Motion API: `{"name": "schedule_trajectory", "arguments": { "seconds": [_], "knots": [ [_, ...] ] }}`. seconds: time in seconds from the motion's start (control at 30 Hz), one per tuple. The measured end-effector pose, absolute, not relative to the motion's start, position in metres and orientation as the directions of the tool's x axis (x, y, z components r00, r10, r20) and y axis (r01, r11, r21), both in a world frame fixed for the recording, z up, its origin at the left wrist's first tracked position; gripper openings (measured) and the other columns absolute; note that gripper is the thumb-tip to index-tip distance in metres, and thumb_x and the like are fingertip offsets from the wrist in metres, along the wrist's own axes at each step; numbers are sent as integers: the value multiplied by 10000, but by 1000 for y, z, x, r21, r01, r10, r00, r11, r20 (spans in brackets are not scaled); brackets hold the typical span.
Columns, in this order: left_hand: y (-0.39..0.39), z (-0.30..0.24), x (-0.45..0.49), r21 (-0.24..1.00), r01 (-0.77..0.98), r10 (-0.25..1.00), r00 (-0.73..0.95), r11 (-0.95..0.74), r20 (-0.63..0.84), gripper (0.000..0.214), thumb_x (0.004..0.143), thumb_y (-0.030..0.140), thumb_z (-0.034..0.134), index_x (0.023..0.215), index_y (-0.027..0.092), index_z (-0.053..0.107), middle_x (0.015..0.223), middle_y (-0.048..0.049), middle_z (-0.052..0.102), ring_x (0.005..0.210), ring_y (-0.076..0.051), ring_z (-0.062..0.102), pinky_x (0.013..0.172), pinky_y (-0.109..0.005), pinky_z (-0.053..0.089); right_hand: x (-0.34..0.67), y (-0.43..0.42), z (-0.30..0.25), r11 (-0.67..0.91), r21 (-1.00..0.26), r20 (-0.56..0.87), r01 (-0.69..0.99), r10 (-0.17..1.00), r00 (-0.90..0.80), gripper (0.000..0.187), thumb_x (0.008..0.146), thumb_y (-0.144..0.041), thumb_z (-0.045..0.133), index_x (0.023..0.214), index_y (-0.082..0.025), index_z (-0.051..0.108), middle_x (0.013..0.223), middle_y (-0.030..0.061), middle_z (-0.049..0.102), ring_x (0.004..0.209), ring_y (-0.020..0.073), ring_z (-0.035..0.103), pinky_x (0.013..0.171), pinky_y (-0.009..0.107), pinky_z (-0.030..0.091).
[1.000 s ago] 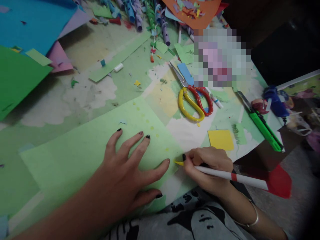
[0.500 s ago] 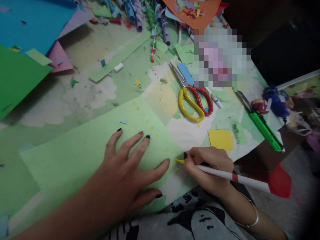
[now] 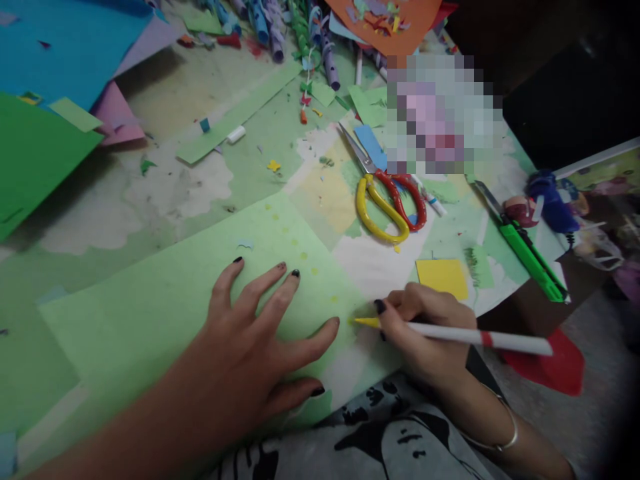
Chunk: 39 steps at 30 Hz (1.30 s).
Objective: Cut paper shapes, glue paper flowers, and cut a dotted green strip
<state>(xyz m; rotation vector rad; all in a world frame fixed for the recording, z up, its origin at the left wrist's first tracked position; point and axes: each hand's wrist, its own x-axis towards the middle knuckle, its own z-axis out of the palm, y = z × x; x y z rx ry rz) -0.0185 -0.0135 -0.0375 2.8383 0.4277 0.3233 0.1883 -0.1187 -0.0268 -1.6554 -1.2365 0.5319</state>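
A light green sheet of paper lies flat in front of me, with a row of yellow dots along its right edge. My left hand rests on this sheet, fingers spread. Between the fingers of my right hand is a white marker with a yellow tip and a red band. The tip is at the right edge of the sheet, near the lowest dot; whether it touches cannot be made out. A small pale blue scrap lies on the paper above my left fingertips.
Scissors with yellow and red handles lie beyond the sheet. A yellow paper square and a green box cutter are at the right. Blue paper and green paper fill the left. Curled paper strips lie at the back.
My right hand has shifted slightly right, and the marker lies at a flatter angle, its back end raised. My left hand and the sheet stay in place.
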Motion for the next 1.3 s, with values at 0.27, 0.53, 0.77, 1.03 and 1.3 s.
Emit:
{"name": "schedule_trajectory", "arguments": {
  "seconds": [0.27, 0.53, 0.77, 1.03, 1.3],
  "knots": [
    [-12, -35, -19, 241, 272, 314, 937, -932, 154, 559, 773, 672, 537, 1269, 415, 512, 1274, -129, 445, 1252, -411, 380, 1001, -728, 214, 192, -109, -30, 53, -988, -58, -144, 736, 674, 306, 820, -375, 670, 660, -215, 463, 432, -85, 417, 323, 53, 310, 306, 183, 185],
    [-15, -26, -28, 111, 311, 318, 947, -944, 44, 721, 802, 724, 436, 1378, 289, 433, 1338, -184, 492, 1284, -390, 388, 1031, -670, 225, 196, -112, -32, 68, -983, -63, -168, 741, 668, 253, 785, -437, 704, 745, -201, 622, 454, -59, 463, 340, 38, 333, 318, 166, 186],
    [-18, -23, -58, 131, 361, 365, 931, -923, 4, 757, 717, 795, 477, 1338, 362, 472, 1385, -154, 476, 1332, -366, 359, 1083, -652, 145, 198, -114, -28, 180, -951, -49, -251, 713, 700, 117, 782, -267, 651, 785, -179, 727, 619, 35, 618, 555, 103, 541, 404, 168, 349],
    [14, -7, -94, 55, 218, 213, 974, -974, -77, 828, 728, 678, 594, 1446, 370, 320, 1467, -110, 408, 1346, -360, 345, 1089, -625, 176, 200, -119, -33, 265, -932, 21, -246, 719, 694, 194, 801, -216, 586, 883, -169, 756, 717, 74, 660, 595, 119, 552, 449, 212, 379],
    [6, -1, -79, 42, 288, 288, 958, -957, -8, 708, 805, 608, 554, 1407, 269, 400, 1403, -149, 471, 1297, -362, 406, 1027, -590, 325, 198, -126, -33, 350, -919, 136, -181, 712, 689, 204, 786, -207, 606, 930, -191, 749, 778, 79, 661, 648, 149, 565, 476, 246, 382]
  ]
}}
